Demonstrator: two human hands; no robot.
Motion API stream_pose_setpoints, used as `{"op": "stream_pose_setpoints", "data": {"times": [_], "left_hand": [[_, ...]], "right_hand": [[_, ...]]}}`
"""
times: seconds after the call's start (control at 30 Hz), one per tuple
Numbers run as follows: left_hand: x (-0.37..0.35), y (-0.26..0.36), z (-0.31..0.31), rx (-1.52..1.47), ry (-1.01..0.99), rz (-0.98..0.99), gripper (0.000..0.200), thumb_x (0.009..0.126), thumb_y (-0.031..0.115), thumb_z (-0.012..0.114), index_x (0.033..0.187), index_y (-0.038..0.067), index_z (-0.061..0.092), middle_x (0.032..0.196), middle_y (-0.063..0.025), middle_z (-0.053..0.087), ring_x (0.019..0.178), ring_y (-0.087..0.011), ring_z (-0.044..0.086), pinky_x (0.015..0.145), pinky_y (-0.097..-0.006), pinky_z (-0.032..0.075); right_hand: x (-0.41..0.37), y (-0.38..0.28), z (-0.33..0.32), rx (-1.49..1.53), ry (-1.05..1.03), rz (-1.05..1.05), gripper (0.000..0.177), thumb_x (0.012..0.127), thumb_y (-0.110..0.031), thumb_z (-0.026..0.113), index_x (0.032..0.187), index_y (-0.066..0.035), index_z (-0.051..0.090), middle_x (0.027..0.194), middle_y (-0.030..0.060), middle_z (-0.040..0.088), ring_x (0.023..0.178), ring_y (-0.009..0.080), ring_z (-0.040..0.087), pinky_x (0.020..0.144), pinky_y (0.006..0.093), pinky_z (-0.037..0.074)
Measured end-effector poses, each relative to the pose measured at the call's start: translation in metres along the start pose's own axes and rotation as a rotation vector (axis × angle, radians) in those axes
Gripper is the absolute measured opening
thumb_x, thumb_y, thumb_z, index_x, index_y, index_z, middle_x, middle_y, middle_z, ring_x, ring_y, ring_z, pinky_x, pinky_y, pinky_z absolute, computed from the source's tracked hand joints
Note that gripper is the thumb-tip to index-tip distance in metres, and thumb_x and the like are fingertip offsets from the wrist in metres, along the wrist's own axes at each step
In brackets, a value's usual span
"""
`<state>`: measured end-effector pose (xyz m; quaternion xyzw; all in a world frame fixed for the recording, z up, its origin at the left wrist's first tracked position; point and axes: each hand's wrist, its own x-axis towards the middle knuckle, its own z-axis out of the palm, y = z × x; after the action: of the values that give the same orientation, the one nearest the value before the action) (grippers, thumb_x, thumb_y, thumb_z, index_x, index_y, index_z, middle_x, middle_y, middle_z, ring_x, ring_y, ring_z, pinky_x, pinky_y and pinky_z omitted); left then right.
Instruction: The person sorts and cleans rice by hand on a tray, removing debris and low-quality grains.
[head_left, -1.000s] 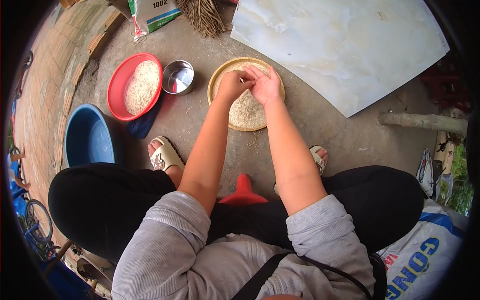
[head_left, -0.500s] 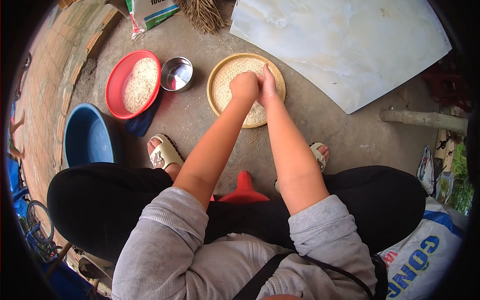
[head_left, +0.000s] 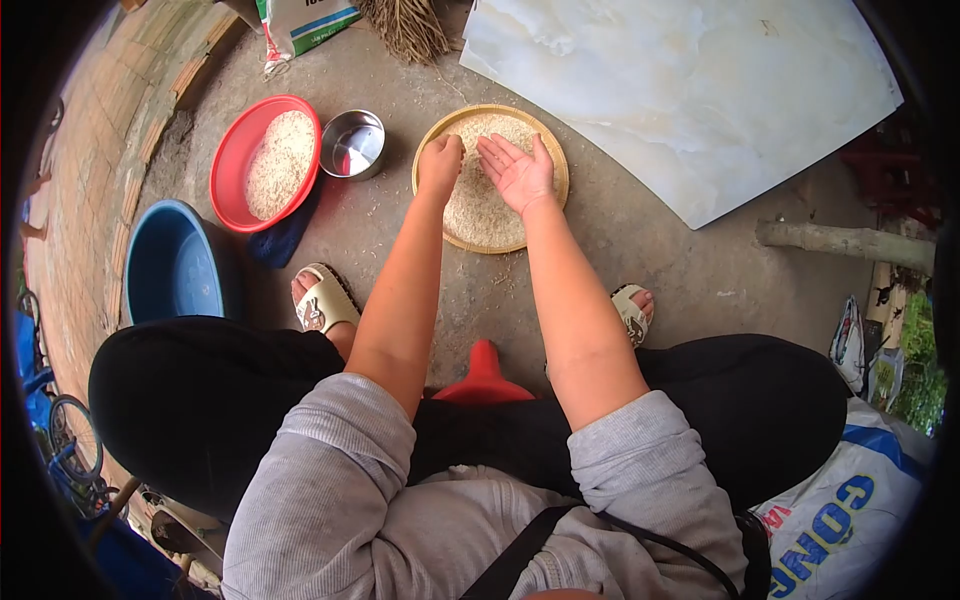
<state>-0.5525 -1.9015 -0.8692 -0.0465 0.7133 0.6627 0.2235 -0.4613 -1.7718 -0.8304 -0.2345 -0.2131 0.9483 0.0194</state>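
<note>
A round yellow tray (head_left: pixel 449 236) with a woven-looking rim lies on the ground, filled with pale, rice-like grain (head_left: pixel 487 215). Over its left side my left hand (head_left: pixel 438 168) is closed in a loose fist; whatever it may hold is hidden. My right hand (head_left: pixel 520 178) is above the tray's right half, palm up, with fingers stretched out and thumb apart. Nothing large lies on that palm, though single grains would be too small to make out. A gap separates the two hands, with grain showing between them.
Left of the tray stand a steel bowl (head_left: pixel 353 146), a red basin (head_left: pixel 229 172) with more grain and a blue tub (head_left: pixel 180 265). A marbled sheet (head_left: pixel 680 90) lies at upper right, a log (head_left: pixel 845 240) below it. A printed sack (head_left: pixel 830 510) sits at lower right.
My hands were together over the tray's middle and have come apart. The left one moved leftward, still closed; the right one now lies open with its palm up.
</note>
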Motion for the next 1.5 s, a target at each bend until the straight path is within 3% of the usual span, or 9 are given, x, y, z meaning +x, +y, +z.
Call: {"op": "stream_pose_setpoints", "data": {"times": [0.07,0.13,0.23,0.3,0.53,0.63,0.87,1.27,1.5], "left_hand": [[0.002,0.01,-0.006,0.381,-0.174,0.048,0.027,0.079,0.023,0.056,0.091,0.0,0.066,0.071,-0.0117,0.064,0.062,-0.0187,0.061,0.062,-0.0311,0.049],[0.004,0.0,-0.005,0.651,-0.12,0.191,0.028,0.08,0.022,0.054,0.094,0.001,0.066,0.078,-0.0136,0.066,0.071,-0.0197,0.063,0.068,-0.0309,0.05],[0.003,0.001,0.0,0.412,-0.135,0.097,0.032,0.085,0.023,0.051,0.106,0.001,0.063,0.096,-0.015,0.066,0.085,-0.0208,0.063,0.078,-0.0327,0.05],[-0.005,0.004,0.007,-0.47,-0.291,-0.357,0.034,0.092,0.023,0.046,0.118,0.002,0.055,0.111,-0.0132,0.061,0.097,-0.0223,0.06,0.085,-0.036,0.049],[-0.01,-0.005,0.021,-0.955,-0.275,-0.365,0.032,0.099,0.024,0.036,0.118,0.002,0.05,0.119,-0.0106,0.055,0.11,-0.0223,0.054,0.096,-0.0363,0.045],[-0.008,-0.003,0.016,-0.978,-0.241,-0.351,0.032,0.099,0.023,0.036,0.118,0.001,0.05,0.119,-0.0109,0.054,0.11,-0.0227,0.054,0.097,-0.0363,0.045],[-0.007,-0.002,0.01,-1.031,-0.179,-0.313,0.033,0.099,0.022,0.036,0.12,-0.002,0.047,0.122,-0.0131,0.054,0.112,-0.0236,0.054,0.098,-0.0363,0.045],[-0.012,0.002,0.012,-1.19,-0.252,-0.243,0.031,0.097,0.019,0.041,0.116,-0.003,0.051,0.118,-0.0127,0.056,0.109,-0.0216,0.056,0.096,-0.0348,0.046],[-0.008,-0.003,0.012,-1.246,-0.31,-0.263,0.027,0.097,0.016,0.043,0.115,-0.002,0.051,0.114,-0.0119,0.058,0.103,-0.0207,0.06,0.088,-0.0311,0.052]], "right_hand": [[0.002,-0.001,-0.002,0.013,-0.003,-0.012,0.079,0.093,-0.056,0.03,0.138,0.009,0.03,0.139,0.0239,0.04,0.13,0.0304,0.039,0.11,0.0378,0.029],[0.003,0.0,-0.003,0.03,-0.001,-0.025,0.077,0.093,-0.054,0.03,0.139,0.008,0.03,0.14,0.0237,0.04,0.131,0.0305,0.038,0.11,0.0381,0.028],[0.003,0.0,0.003,0.002,0.009,-0.043,0.075,0.095,-0.053,0.026,0.137,0.009,0.031,0.139,0.0241,0.04,0.132,0.0304,0.038,0.111,0.0384,0.028],[0.004,0.004,0.008,-0.069,0.048,-0.08,0.067,0.096,-0.045,0.027,0.137,0.007,0.034,0.14,0.0229,0.04,0.133,0.0295,0.037,0.111,0.038,0.027],[0.015,0.022,0.028,-0.177,0.01,-0.09,0.044,0.091,-0.008,0.037,0.132,0.007,0.039,0.137,0.0249,0.042,0.132,0.0314,0.036,0.112,0.0396,0.028],[0.019,0.024,0.033,-0.167,0.021,-0.074,0.04,0.09,0.004,0.044,0.13,0.008,0.04,0.134,0.025,0.044,0.13,0.0319,0.04,0.11,0.0384,0.033],[0.015,0.02,0.041,-0.446,-0.044,-0.049,0.039,0.091,0.005,0.045,0.13,0.005,0.042,0.132,0.0203,0.048,0.127,0.0276,0.044,0.108,0.0358,0.036],[0.02,-0.016,0.056,-0.659,-0.204,0.211,0.05,0.089,0.008,0.039,0.137,-0.007,0.042,0.142,0.0218,0.035,0.135,0.0263,0.033,0.112,0.0363,0.03],[0.013,-0.033,0.072,-0.807,-0.215,0.234,0.054,0.087,0.011,0.037,0.138,-0.006,0.041,0.141,0.0237,0.036,0.124,0.0281,0.048,0.105,0.0351,0.04]]}}
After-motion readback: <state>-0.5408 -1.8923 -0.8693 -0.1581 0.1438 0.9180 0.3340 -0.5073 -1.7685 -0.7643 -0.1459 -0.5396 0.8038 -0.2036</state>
